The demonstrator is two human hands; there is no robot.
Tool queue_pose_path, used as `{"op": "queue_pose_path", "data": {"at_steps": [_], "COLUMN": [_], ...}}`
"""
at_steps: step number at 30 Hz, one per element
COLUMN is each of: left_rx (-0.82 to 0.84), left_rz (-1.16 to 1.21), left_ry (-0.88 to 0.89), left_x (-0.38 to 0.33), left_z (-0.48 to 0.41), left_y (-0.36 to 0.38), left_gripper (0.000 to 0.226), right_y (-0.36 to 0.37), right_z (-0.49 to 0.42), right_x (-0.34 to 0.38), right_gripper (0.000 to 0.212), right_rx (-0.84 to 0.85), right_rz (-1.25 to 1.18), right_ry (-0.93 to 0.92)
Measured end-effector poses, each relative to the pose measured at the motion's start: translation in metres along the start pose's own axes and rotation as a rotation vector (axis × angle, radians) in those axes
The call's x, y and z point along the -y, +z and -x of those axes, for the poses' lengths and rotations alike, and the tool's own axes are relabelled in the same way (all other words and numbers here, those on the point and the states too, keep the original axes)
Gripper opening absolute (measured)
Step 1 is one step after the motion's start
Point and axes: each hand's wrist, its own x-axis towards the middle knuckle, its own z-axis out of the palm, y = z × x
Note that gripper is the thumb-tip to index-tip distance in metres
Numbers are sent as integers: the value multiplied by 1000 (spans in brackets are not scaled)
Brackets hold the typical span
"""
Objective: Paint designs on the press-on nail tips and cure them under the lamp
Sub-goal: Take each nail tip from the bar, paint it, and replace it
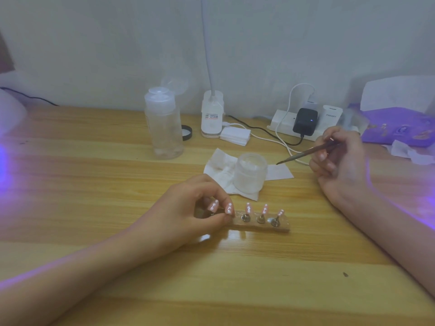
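Pinching 9 o'clock end of brown wooden strip (259, 228) of pink nail tips (264, 209) with left hand (188, 208). Pinching thin brown brush (303, 154) at 2 o'clock with right hand (339, 161)

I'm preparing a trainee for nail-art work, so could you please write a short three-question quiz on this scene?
1. True or false: the right hand holds the brush clear of the nail tips.
2. What does the frosted jar stand on? A) a white tissue B) a purple box C) a black lid
3. Which hand grips the nail-tip holder?
Key: 1 true; 2 A; 3 the left hand.
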Motion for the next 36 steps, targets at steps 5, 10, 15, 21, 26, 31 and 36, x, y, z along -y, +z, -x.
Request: {"op": "queue_pose_path", "data": {"at_steps": [5,10,15,21,26,31,36], "left_rx": [-5,22,28,-26,-86,-196,-300], "left_rz": [6,-67,-112,-220,-418,-727,-489], "left_ry": [-1,8,18,104,243,491,559], "left_x": [2,-2,-10,-14,-13,-28,-45], "left_z": [1,0,-4,-10,-8,-2,-6], "left_y": [0,-3,2,13,16,14,-18], "left_gripper": [21,16,23,9,8,19,3], "right_y": [0,0,0,1,2,5,12], "right_z": [1,0,-1,-1,0,4,9], "right_x": [0,0,-1,-2,0,1,0], "right_gripper": [28,28,29,30,31,30,28], "right_rx": [-1,-2,6,5,2,13,128], "right_rz": [7,9,18,31,40,39,221], "right_ry": [2,0,1,15,18,-6,-138]}}
